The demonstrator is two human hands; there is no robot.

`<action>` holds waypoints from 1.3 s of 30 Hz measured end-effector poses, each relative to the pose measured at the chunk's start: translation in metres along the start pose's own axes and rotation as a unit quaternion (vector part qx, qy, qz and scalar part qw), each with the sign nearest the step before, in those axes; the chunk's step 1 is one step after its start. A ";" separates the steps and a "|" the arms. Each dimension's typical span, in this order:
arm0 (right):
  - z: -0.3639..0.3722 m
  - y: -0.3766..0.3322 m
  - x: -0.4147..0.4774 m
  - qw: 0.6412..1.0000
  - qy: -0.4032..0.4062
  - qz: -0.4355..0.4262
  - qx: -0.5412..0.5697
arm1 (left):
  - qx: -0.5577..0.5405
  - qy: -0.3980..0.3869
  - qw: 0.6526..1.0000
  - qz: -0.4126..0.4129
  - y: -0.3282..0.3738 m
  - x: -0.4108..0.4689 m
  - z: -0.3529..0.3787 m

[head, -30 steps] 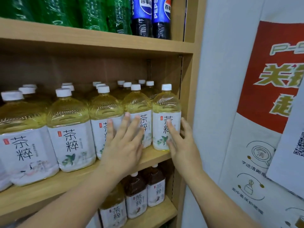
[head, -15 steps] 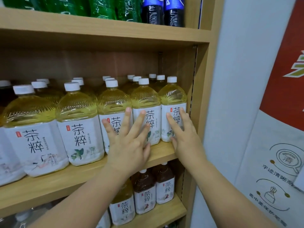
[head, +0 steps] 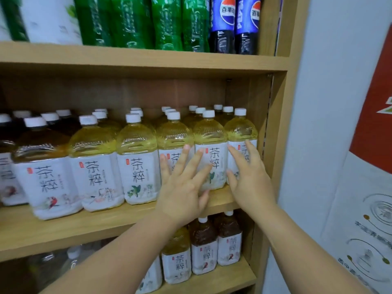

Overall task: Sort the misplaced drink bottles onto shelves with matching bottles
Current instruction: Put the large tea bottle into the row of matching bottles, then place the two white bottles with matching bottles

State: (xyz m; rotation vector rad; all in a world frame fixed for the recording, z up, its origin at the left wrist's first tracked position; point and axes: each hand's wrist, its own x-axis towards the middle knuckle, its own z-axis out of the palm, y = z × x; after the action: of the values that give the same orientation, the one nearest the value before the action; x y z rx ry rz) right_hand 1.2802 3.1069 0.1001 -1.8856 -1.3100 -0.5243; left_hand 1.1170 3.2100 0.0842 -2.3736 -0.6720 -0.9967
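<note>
Yellow tea bottles (head: 136,141) stand in rows at the right end of the middle shelf (head: 106,225). The left hand (head: 182,192), fingers spread straight, presses two front labels; the right hand (head: 250,183), fingers straight, touches the end bottle (head: 240,131).

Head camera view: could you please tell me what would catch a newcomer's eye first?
The left hand and right hand lie flat, fingers straight, on the white labels of pale-yellow plastic tea bottles at the right end of the middle wooden shelf. A dark-brown tea bottle stands at that row's left; blue cola bottles sit above.
</note>
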 end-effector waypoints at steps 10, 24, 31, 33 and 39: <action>-0.027 -0.185 0.034 0.939 0.167 -0.239 0.184 | 0.014 0.142 0.982 -0.124 -0.129 -0.040 -0.159; -0.081 -0.340 0.160 0.947 0.043 -0.100 0.301 | -0.093 0.150 0.940 -0.293 -0.251 0.038 -0.292; -0.066 -0.348 0.184 0.935 -0.014 -0.027 0.353 | -0.133 0.129 0.915 -0.357 -0.266 0.076 -0.285; -0.064 -0.347 0.185 0.932 -0.016 -0.028 0.362 | -0.152 0.128 0.906 -0.375 -0.266 0.080 -0.284; -0.063 -0.340 0.186 0.921 -0.045 -0.054 0.384 | -0.227 0.133 0.878 -0.400 -0.268 0.082 -0.284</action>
State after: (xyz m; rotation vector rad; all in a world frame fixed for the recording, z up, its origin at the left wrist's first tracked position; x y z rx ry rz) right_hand 1.0466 3.2307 0.3901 -1.1929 -1.4111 0.0483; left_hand 0.8615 3.2678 0.3847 -2.2462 -1.5048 -1.9668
